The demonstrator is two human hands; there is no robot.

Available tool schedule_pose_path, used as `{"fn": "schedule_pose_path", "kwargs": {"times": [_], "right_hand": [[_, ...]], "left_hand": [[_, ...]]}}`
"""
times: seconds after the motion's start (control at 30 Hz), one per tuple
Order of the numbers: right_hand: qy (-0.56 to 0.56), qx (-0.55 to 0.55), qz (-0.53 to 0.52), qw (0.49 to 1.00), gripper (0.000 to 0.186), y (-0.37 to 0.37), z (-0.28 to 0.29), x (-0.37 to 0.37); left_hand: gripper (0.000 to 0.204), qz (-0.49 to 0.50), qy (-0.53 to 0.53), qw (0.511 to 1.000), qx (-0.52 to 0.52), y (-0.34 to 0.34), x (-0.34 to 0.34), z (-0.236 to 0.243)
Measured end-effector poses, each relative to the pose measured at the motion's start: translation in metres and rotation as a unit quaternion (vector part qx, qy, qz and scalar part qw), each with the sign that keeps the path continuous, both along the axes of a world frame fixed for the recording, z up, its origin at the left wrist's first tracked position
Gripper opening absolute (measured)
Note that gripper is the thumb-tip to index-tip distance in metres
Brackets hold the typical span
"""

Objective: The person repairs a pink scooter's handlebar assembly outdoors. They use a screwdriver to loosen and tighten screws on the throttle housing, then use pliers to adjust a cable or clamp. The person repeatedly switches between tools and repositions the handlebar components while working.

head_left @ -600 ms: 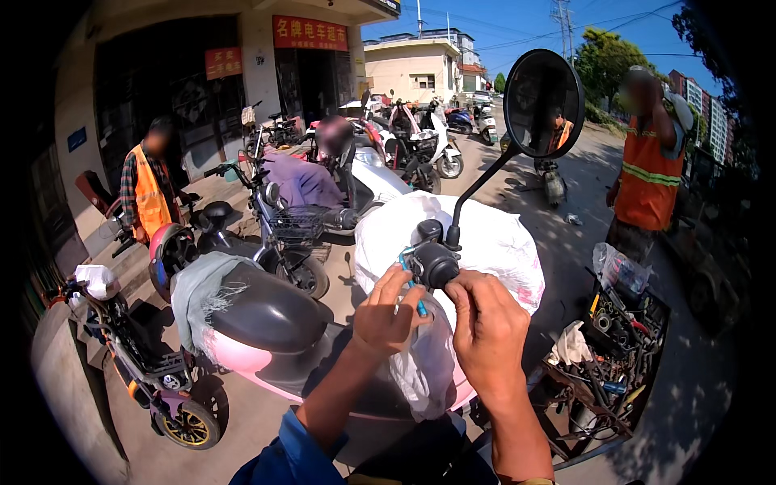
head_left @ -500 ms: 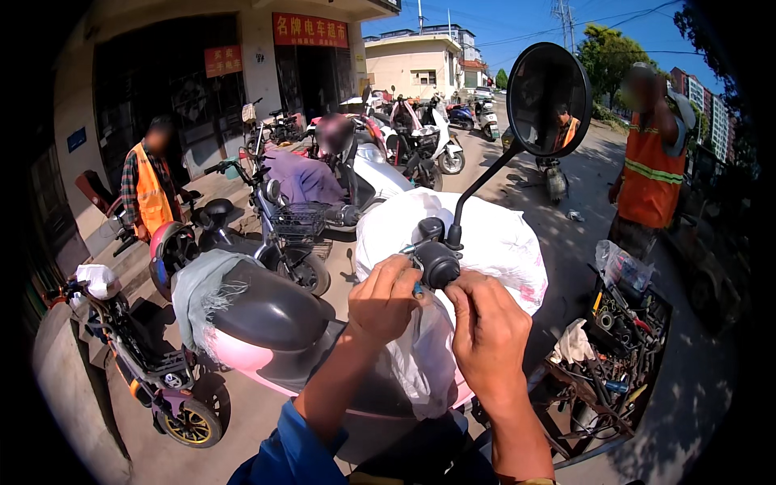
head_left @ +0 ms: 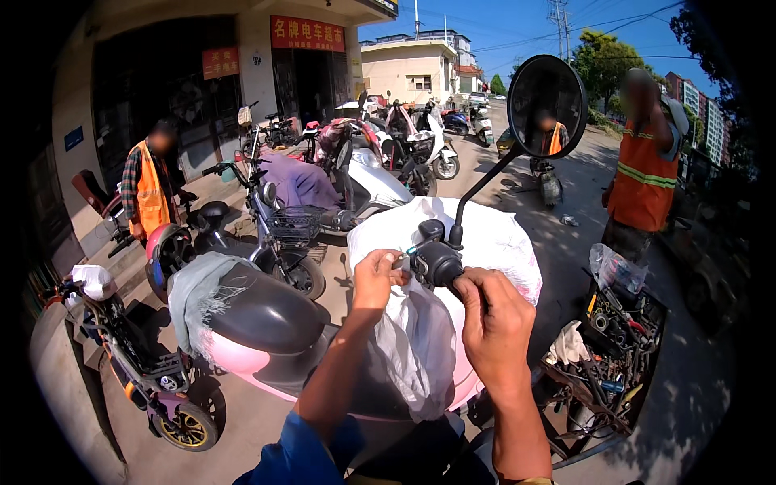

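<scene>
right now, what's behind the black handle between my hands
A white cover spreads behind the black handle, and a round mirror rises beyond it. Whatever lies under the cover is hidden from view.

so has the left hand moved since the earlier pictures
Yes, the left hand has moved up the picture, judged against the black scooter seat.

A red sign (head_left: pixel 307 33) and smaller panel (head_left: pixel 221 63) on the shopfront (head_left: pixel 257 101) bear yellow characters.
</scene>
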State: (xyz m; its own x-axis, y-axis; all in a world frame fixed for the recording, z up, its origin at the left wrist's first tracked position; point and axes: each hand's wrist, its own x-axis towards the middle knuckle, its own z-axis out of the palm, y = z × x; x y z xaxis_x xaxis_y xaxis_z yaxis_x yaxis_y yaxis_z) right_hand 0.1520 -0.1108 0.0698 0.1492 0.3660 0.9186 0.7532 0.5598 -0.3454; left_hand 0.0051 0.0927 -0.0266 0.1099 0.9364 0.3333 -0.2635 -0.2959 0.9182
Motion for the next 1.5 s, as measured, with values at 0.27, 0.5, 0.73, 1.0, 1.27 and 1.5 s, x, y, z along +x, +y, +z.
{"fn": "schedule_pose_path", "kwargs": {"times": [0.27, 0.5, 0.73, 1.0, 1.27, 1.5], "right_hand": [[0.006, -0.002, -0.006, 1.0, 0.007, 0.0, -0.002, 0.001], [0.013, -0.029, 0.001, 1.0, 0.002, -0.003, 0.003, -0.002], [0.015, -0.051, -0.02, 0.998, 0.013, -0.005, 0.002, 0.003], [0.073, -0.078, 0.022, 0.994, 0.015, 0.009, 0.002, 0.021], [0.058, -0.11, -0.011, 0.992, 0.019, 0.0, 0.006, 0.013], [0.04, -0.068, -0.008, 0.997, 0.011, 0.005, 0.007, 0.011]], "left_hand": [[0.068, -0.043, 0.043, 0.998, 0.031, -0.109, 0.024, 0.01], [0.03, -0.034, 0.01, 0.992, 0.119, -0.121, 0.008, 0.045], [0.025, 0.029, 0.047, 0.981, 0.184, -0.08, -0.002, 0.056], [0.017, 0.154, 0.165, 0.918, 0.328, -0.045, 0.02, 0.038], [0.013, 0.18, 0.188, 0.91, 0.323, -0.05, 0.023, 0.037], [0.01, 0.241, 0.261, 0.842, 0.406, -0.047, 0.021, 0.046]]}}
